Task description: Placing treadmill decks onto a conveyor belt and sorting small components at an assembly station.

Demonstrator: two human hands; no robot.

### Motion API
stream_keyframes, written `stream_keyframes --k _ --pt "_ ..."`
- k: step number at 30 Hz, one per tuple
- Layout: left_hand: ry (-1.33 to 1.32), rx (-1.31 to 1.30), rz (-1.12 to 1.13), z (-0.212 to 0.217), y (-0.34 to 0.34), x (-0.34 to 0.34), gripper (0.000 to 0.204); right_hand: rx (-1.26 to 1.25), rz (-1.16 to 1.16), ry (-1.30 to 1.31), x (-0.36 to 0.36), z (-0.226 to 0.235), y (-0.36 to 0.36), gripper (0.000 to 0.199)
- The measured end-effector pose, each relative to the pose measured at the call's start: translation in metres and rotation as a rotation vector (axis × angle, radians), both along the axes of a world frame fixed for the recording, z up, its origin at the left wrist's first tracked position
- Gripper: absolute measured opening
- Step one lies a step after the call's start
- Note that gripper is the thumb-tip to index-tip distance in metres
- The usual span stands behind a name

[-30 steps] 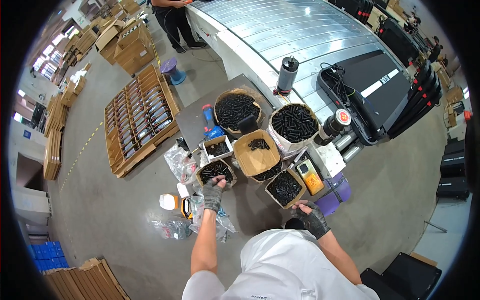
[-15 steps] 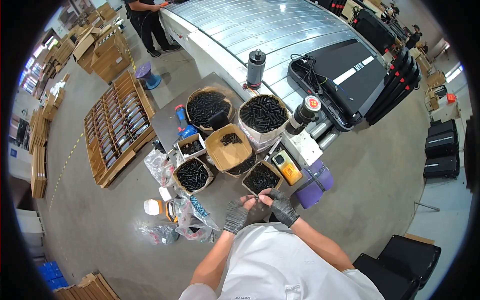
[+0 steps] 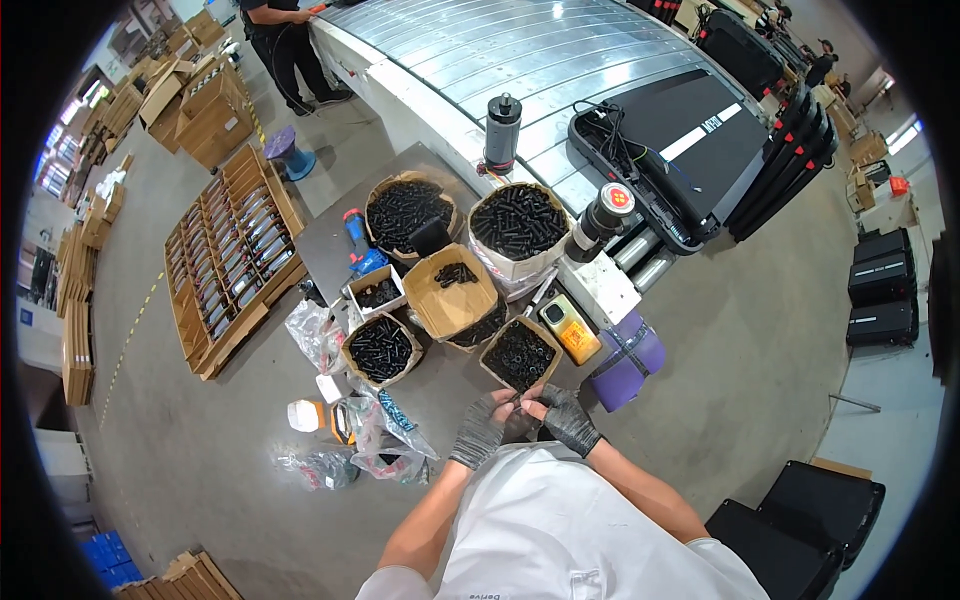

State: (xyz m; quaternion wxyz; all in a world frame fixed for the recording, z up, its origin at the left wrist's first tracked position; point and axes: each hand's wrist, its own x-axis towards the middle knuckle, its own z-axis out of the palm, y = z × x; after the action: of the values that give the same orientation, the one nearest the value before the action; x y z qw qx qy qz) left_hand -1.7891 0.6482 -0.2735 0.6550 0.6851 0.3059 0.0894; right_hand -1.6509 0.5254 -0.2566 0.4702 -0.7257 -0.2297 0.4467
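Observation:
My left hand point(image 3: 482, 428) and my right hand point(image 3: 566, 418), both in grey fingerless gloves, meet fingertip to fingertip in front of my body. Both are closed in a pinch around a small dark piece point(image 3: 517, 400), too small to name. Just beyond my fingers stands an open cardboard box of small black rings point(image 3: 520, 357). Farther left, a shallow cardboard tray point(image 3: 425, 298) holds a little heap of black screws point(image 3: 457, 275). Larger containers of black screws point(image 3: 518, 222) stand behind it, and another box of screws point(image 3: 382, 350) is at its left.
A phone point(image 3: 570, 330) and a purple padded thing point(image 3: 628, 362) lie right of the boxes. A blue power driver point(image 3: 362, 243) rests at the table's left. Plastic bags point(image 3: 385, 440) sit near my left arm. Behind are a roller conveyor point(image 3: 470, 60) and a black flat machine point(image 3: 680, 150).
My hands have drawn slightly back from the box of rings, toward my body, still pinching together. The whole view has shifted a little.

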Motion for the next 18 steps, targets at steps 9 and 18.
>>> stream_keyframes --k 9,18 --pt "-0.007 -0.162 0.045 -0.001 -0.008 0.002 0.031 0.042 -0.058 -0.004 -0.005 -0.013 -0.005 0.022" --pt "-0.033 -0.244 0.217 -0.005 0.000 0.010 0.026 0.109 -0.345 0.479 -0.002 -0.011 0.005 0.028"
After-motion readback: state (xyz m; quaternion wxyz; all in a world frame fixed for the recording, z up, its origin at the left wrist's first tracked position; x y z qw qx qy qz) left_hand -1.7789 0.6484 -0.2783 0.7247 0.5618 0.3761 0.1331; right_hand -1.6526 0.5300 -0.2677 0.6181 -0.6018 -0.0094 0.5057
